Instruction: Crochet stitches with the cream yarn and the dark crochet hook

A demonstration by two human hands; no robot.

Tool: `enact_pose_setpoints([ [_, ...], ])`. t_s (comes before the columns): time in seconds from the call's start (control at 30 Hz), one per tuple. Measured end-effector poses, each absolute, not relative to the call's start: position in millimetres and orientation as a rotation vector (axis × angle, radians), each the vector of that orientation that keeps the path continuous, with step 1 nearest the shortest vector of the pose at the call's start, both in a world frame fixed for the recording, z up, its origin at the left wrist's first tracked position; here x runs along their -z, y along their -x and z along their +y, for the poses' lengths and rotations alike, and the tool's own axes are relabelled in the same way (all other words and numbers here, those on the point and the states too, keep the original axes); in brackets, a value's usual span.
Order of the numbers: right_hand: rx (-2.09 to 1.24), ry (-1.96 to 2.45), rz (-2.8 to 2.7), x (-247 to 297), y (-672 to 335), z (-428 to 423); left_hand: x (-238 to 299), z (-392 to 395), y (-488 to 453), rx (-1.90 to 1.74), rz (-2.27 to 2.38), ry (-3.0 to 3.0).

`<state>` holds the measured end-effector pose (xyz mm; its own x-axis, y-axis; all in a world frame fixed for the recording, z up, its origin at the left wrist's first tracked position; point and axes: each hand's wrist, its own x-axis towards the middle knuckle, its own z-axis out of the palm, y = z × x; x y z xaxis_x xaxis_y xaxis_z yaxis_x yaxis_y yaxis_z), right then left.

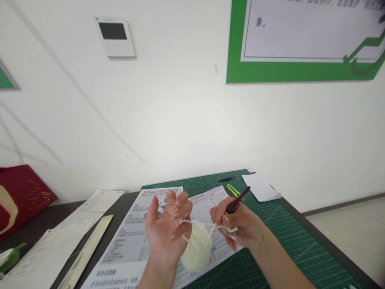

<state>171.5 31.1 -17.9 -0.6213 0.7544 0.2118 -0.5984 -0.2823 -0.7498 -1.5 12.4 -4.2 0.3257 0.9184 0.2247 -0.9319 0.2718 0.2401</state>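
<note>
Yarn (197,249), left hand (167,235) curled, palm showing, right hand (236,222) gripping dark handle (238,200)

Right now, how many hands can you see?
2: the left hand, palm showing, left of the cream yarn ball, and the right hand, right of it, gripping a dark brown crochet hook.

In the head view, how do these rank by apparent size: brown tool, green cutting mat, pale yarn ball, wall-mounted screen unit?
1. Green cutting mat
2. Pale yarn ball and wall-mounted screen unit: too alike to rank
3. Brown tool
</note>
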Motion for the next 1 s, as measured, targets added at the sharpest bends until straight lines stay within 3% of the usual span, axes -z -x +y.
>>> enact_pose_setpoints([
  [0.17,-2.04,0.212,-1.098,22.6,-168.3,28.7,-1.0,13.2,4.0,-1.387,0.029,-0.409],
  [0.3,-2.078,0.207,-1.163,24.6,-169.7,27.1,-1.3,9.0,-5.3,-1.634,0.451,-1.093],
  [0.4,-2.092,0.196,-1.201,25.6,-172.4,28.0,-0.8,9.3,-3.0,-1.513,0.774,-1.546],
  [0.47,-2.084,0.185,-1.197,27.6,-173.8,30.5,0.5,13.3,3.0,-1.175,0.855,-1.694],
  [0.6,-2.083,0.17,-1.17,33.4,-175.0,36.5,4.6,21.4,13.2,-0.967,0.702,-1.579],
  [0.77,-2.079,0.184,-1.165,32.3,-173.3,34.9,8.3,15.3,6.0,-1.023,0.431,-1.251],
  [1.0,-1.92,0.278,-1.115,27.4,-172.4,36.1,13.3,8.6,-9.6,-1.061,0.589,-1.236],
])
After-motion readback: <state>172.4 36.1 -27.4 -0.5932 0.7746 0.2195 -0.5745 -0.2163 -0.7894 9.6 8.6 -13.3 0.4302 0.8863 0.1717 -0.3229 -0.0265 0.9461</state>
